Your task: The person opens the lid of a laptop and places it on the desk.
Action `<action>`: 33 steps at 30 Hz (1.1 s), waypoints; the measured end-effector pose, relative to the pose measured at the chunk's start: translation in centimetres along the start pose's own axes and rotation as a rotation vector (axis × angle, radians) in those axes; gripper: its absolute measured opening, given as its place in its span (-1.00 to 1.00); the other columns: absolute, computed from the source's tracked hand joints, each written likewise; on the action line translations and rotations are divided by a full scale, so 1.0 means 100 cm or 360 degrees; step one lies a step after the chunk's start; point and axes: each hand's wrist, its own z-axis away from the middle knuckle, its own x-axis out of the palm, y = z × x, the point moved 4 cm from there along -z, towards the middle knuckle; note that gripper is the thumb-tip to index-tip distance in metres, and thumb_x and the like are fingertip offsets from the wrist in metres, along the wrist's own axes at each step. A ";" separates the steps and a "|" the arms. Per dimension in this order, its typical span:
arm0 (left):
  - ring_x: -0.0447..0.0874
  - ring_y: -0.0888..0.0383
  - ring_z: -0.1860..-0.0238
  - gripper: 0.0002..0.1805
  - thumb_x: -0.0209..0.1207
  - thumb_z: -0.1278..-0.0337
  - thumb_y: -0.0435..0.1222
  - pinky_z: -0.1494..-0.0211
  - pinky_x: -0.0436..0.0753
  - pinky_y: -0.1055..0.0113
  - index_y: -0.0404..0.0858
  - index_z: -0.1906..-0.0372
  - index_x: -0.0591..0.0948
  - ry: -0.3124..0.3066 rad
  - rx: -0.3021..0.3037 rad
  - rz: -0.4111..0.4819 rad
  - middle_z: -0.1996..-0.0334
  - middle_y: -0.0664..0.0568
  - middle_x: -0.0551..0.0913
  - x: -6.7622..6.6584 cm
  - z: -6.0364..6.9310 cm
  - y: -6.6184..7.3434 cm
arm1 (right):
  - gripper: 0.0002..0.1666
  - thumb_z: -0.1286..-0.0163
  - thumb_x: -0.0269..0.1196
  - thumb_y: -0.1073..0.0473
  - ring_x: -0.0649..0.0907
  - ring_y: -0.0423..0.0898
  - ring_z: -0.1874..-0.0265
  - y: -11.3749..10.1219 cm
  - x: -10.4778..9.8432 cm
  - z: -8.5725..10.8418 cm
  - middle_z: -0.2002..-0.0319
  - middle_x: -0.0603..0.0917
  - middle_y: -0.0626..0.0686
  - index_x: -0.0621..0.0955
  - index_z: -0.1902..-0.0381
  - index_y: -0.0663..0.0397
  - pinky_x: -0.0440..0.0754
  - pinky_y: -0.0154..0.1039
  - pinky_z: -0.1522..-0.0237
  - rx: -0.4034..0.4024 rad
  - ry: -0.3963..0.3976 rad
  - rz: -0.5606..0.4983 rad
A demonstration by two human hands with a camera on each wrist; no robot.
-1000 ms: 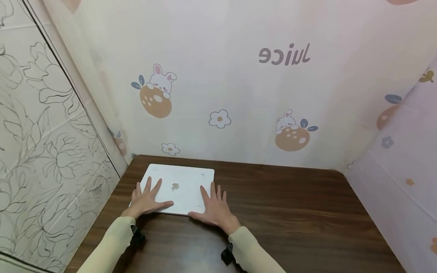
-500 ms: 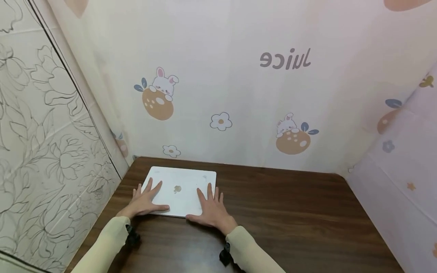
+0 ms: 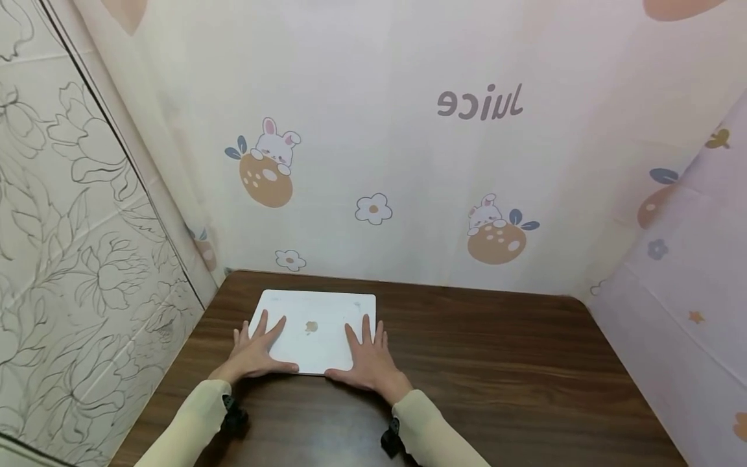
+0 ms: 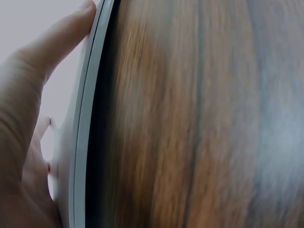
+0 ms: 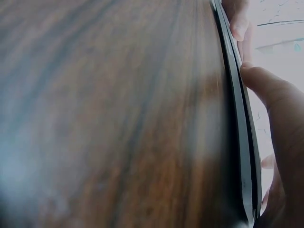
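A closed silver laptop (image 3: pixel 318 353) with an apple logo on its lid lies flat near the back left of the table. My left hand (image 3: pixel 255 357) rests on the lid's left part with its fingers spread. On the right part, my right hand (image 3: pixel 373 363) lies likewise, fingers spread and fairly straight. Both thumbs sit near the front edge and point toward each other. The left wrist view shows the left thumb (image 4: pixel 52 45) at the laptop's edge (image 4: pixel 88 114). In the right wrist view, the right thumb (image 5: pixel 270 90) touches the edge, and fingertips of the left hand (image 5: pixel 239 21) appear beyond it.
The dark wooden table (image 3: pixel 496 370) extends to the right and toward me. A printed curtain (image 3: pixel 373 130) hangs behind its back edge. Another curtain with line-drawn flowers (image 3: pixel 105 266) is on the left, and a pale one (image 3: pixel 700 279) on the right.
The laptop has slid slightly right and a little toward me, with both hands staying on its lid. The head view has also shifted slightly.
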 end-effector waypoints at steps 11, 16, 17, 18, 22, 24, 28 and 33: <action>-0.43 -0.79 -0.46 0.40 0.40 0.31 0.49 -0.39 -0.39 -0.63 -0.08 -0.65 0.14 -0.0014 -0.0005 0.0023 -0.63 -0.43 -0.27 0.008 -0.001 0.019 | 0.35 -0.10 0.15 -0.75 -0.07 0.62 -0.53 0.015 -0.005 0.011 -0.65 -0.12 0.37 0.18 -0.65 -0.13 0.05 0.49 -0.48 0.0018 0.0053 0.0052; -0.45 -0.79 -0.45 0.41 0.43 0.34 0.48 -0.38 -0.38 -0.63 -0.11 -0.65 0.15 -0.0005 0.0019 0.0056 -0.63 -0.44 -0.27 0.011 0.001 0.030 | 0.35 -0.08 0.17 -0.75 -0.05 0.62 -0.53 0.023 -0.009 0.017 -0.64 -0.10 0.37 0.20 -0.64 -0.12 0.00 0.52 -0.47 0.0022 0.0076 0.0038; -0.45 -0.78 -0.45 0.42 0.42 0.35 0.49 -0.39 -0.39 -0.63 -0.10 -0.65 0.15 -0.0011 0.0018 0.0054 -0.63 -0.43 -0.27 0.012 0.002 0.032 | 0.35 -0.08 0.17 -0.75 -0.05 0.61 -0.54 0.025 -0.010 0.019 -0.65 -0.10 0.37 0.20 -0.64 -0.13 -0.01 0.53 -0.47 0.0024 0.0077 0.0039; -0.46 -0.78 -0.45 0.42 0.42 0.35 0.49 -0.39 -0.39 -0.63 -0.09 -0.65 0.14 -0.0019 0.0018 0.0056 -0.64 -0.42 -0.28 0.013 0.002 0.034 | 0.35 -0.08 0.18 -0.75 -0.06 0.61 -0.54 0.027 -0.011 0.021 -0.65 -0.11 0.37 0.20 -0.64 -0.13 -0.03 0.54 -0.47 0.0026 0.0073 0.0033; -0.48 -0.76 -0.46 0.44 0.42 0.38 0.51 -0.39 -0.40 -0.63 -0.06 -0.66 0.12 -0.0053 0.0029 0.0047 -0.64 -0.40 -0.30 0.018 0.001 0.043 | 0.34 -0.09 0.19 -0.73 -0.07 0.61 -0.54 0.036 -0.014 0.028 -0.64 -0.11 0.38 0.20 -0.64 -0.14 -0.09 0.57 -0.45 0.0032 0.0072 0.0033; -0.50 -0.75 -0.47 0.45 0.42 0.38 0.51 -0.39 -0.41 -0.62 -0.04 -0.67 0.11 -0.0073 0.0032 0.0048 -0.64 -0.38 -0.31 0.022 0.001 0.048 | 0.33 -0.09 0.20 -0.73 -0.07 0.61 -0.54 0.041 -0.015 0.031 -0.64 -0.11 0.38 0.20 -0.64 -0.14 -0.10 0.57 -0.45 0.0030 0.0070 0.0046; -0.52 -0.74 -0.46 0.46 0.43 0.40 0.51 -0.38 -0.39 -0.63 -0.01 -0.67 0.09 -0.0093 0.0053 0.0051 -0.64 -0.38 -0.32 0.028 -0.001 0.057 | 0.34 -0.09 0.20 -0.73 -0.08 0.63 -0.53 0.052 -0.018 0.038 -0.64 -0.10 0.39 0.21 -0.64 -0.12 -0.10 0.59 -0.44 0.0020 0.0080 0.0039; -0.51 -0.74 -0.46 0.46 0.45 0.43 0.50 -0.39 -0.37 -0.64 0.01 -0.67 0.11 -0.0088 0.0086 0.0061 -0.65 -0.38 -0.31 0.033 -0.001 0.072 | 0.33 -0.10 0.21 -0.71 -0.11 0.61 -0.54 0.064 -0.025 0.046 -0.64 -0.13 0.39 0.20 -0.64 -0.13 -0.11 0.58 -0.44 0.0019 0.0067 0.0034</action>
